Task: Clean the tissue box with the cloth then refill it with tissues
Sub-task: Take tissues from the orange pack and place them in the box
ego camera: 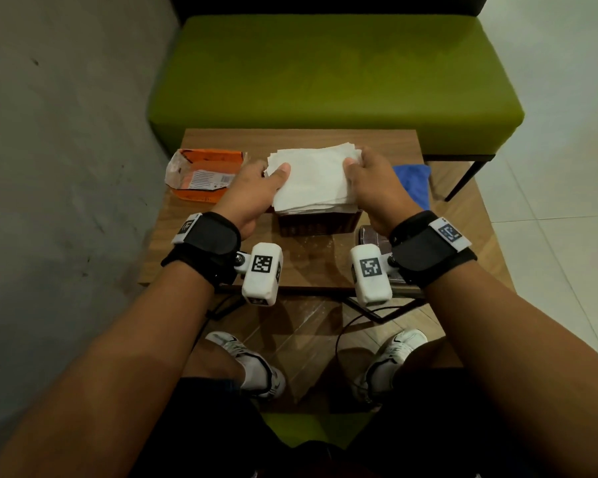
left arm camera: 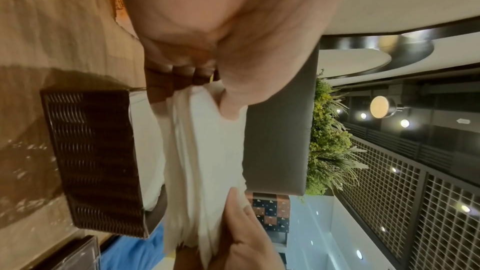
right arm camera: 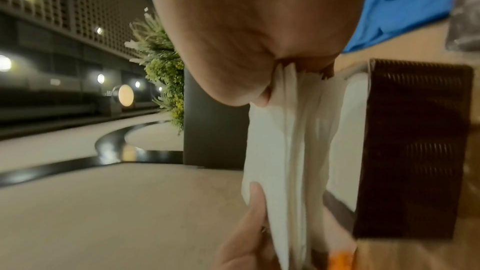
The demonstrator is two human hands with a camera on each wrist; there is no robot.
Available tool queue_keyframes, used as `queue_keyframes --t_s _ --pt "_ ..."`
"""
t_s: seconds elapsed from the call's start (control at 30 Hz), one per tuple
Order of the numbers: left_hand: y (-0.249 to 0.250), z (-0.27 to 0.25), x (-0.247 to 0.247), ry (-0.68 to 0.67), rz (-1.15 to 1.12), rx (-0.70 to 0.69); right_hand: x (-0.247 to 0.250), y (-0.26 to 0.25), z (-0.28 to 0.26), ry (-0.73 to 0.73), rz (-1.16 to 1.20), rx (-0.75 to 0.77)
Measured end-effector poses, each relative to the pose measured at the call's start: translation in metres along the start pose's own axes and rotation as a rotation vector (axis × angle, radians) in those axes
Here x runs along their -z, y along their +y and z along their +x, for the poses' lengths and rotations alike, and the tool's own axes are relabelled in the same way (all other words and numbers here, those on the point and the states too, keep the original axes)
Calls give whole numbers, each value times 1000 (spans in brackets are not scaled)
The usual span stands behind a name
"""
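A thick stack of white tissues hangs just above a dark brown woven tissue box on the small wooden table. My left hand grips the stack's left edge, thumb on top and fingers underneath. My right hand grips its right edge the same way. In the left wrist view the tissues sit beside the open box, which holds more white tissues inside. The right wrist view shows the stack next to the box. A blue cloth lies at the table's right edge.
An opened orange tissue wrapper lies at the table's back left. A dark flat lid-like piece rests right of the box under my right wrist. A green bench stands behind the table, a grey wall on the left.
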State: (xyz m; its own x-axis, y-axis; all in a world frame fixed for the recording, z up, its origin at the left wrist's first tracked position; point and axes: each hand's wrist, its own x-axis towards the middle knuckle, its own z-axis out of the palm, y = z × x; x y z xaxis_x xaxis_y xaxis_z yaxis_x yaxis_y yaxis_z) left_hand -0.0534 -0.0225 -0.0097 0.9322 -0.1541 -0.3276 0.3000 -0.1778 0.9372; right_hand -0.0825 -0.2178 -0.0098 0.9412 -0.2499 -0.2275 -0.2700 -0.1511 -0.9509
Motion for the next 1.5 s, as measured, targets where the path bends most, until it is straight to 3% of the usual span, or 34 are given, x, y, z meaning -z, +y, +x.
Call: queue_keyframes --t_s 0.33,0.63,0.73,0.87,0.97,1.07,1.17,1.37,1.5 --pt "-16 52 -6 177 265 -15 2 13 50 98 -527 68" --pt "-16 65 -8 104 568 46 1 28 59 110 -878 155" --pt "-15 64 -13 139 665 -12 -1 30 60 174 -1038 185" --pt "-24 59 -11 231 750 -92 3 29 58 184 -1005 147" --pt "-26 52 -5 122 840 -280 12 28 54 243 -884 308" --pt "-24 51 -5 -29 1111 -316 15 27 46 112 -919 463" --pt "-28 59 -8 -59 1216 -283 18 25 41 -55 -1157 404" --pt "-30 67 -8 -62 1382 -218 15 26 40 -95 -1283 206" --pt "-25 74 -9 -89 1466 -150 12 29 44 -110 -1292 201"
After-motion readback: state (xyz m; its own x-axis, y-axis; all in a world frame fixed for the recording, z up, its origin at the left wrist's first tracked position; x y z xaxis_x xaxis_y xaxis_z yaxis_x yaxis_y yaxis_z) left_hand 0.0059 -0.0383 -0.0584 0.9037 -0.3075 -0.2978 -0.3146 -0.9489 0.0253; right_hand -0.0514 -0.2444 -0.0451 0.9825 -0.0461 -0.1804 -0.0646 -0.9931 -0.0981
